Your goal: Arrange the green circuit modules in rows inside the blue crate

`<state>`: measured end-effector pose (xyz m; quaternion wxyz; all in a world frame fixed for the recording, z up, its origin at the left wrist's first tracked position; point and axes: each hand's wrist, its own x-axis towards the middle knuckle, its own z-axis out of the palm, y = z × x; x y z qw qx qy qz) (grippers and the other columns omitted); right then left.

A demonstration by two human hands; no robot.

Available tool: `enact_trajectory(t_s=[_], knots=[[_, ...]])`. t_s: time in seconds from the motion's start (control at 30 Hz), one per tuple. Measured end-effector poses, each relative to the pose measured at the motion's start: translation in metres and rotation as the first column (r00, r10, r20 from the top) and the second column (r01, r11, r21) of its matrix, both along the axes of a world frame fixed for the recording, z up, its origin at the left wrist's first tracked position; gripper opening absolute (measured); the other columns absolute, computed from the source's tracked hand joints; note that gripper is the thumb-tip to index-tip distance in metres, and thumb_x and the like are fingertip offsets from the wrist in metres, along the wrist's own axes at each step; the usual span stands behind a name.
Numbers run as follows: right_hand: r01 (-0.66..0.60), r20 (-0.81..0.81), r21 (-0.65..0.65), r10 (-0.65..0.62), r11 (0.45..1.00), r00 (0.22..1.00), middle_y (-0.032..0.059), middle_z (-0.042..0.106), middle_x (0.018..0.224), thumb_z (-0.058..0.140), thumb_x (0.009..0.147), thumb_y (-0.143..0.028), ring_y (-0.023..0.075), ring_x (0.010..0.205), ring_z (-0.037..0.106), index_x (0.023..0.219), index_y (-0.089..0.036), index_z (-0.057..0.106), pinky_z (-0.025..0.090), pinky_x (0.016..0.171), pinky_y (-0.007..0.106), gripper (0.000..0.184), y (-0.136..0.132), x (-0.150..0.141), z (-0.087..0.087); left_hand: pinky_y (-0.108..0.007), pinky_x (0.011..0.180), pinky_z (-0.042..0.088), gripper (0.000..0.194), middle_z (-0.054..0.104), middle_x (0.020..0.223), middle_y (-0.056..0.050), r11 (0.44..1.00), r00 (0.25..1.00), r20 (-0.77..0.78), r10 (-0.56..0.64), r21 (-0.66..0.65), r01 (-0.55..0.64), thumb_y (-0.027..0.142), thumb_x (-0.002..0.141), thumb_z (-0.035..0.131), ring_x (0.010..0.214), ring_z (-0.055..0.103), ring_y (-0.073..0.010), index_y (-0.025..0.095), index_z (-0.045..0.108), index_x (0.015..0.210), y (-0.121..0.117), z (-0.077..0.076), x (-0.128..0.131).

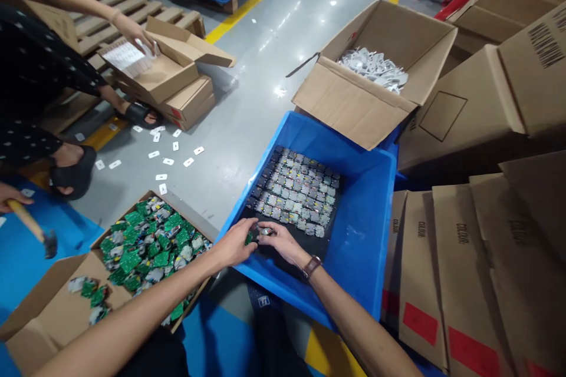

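Note:
My left hand [236,241] and my right hand [279,241] meet at the near edge of a black tray [309,242] inside a blue plastic bin [362,230]. Together their fingertips pinch a small green circuit board [255,234]. Rows of small grey and silver parts [296,188] fill the far part of the tray. A watch is on my right wrist. To my left, an open cardboard box [53,300] holds a heap of green circuit boards [148,244].
Another person at the left reaches into a cardboard box [172,73] and holds a hammer [33,227]. White labels [163,159] litter the grey floor. An open box of white parts [375,68] sits behind the bin. Stacked cartons [486,118] fill the right.

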<state>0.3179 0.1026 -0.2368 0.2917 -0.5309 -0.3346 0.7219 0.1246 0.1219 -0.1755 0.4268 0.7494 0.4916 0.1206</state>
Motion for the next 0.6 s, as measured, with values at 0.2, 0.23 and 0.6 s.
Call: enact_trajectory(t_s=[0.2,0.23,0.6], knots=[[-0.135,0.564,0.153,0.026,0.979,0.825,0.0031,0.072,0.085,0.071,0.079,-0.032,0.0185,0.078,0.067,0.108,-0.018,0.069,0.052,0.072,0.03,0.031,0.01,0.001,-0.045,-0.039,0.094,0.055,0.055,0.07,0.117,-0.012,0.994,0.992,-0.081,-0.102,-0.054,0.098,0.013,0.073,0.068,0.11,0.068,-0.0286,0.019,0.059,0.126,0.001,-0.001,0.001],[-0.153,0.605,0.163,0.023,0.975,0.796,0.0028,0.071,0.081,0.069,0.082,-0.034,0.019,0.076,0.067,0.108,-0.018,0.068,0.051,0.071,0.03,0.03,0.01,-0.001,-0.047,-0.039,0.092,0.055,0.052,0.071,0.115,-0.011,0.989,0.986,-0.092,-0.136,-0.073,0.13,0.014,0.072,0.069,0.109,0.068,-0.0288,0.02,0.06,0.123,0.001,-0.001,0.001],[-0.508,0.613,0.273,0.259,0.817,0.746,-0.0001,0.066,0.081,0.064,0.086,-0.034,0.0169,0.073,0.062,0.116,-0.02,0.055,0.044,0.067,0.026,0.034,0.001,-0.006,-0.057,-0.039,0.092,0.056,0.033,0.074,0.108,-0.01,0.944,0.95,-0.068,-0.304,-0.157,0.291,0.014,0.074,0.062,0.104,0.07,-0.0299,0.02,0.069,0.106,0.005,0.01,0.002]])
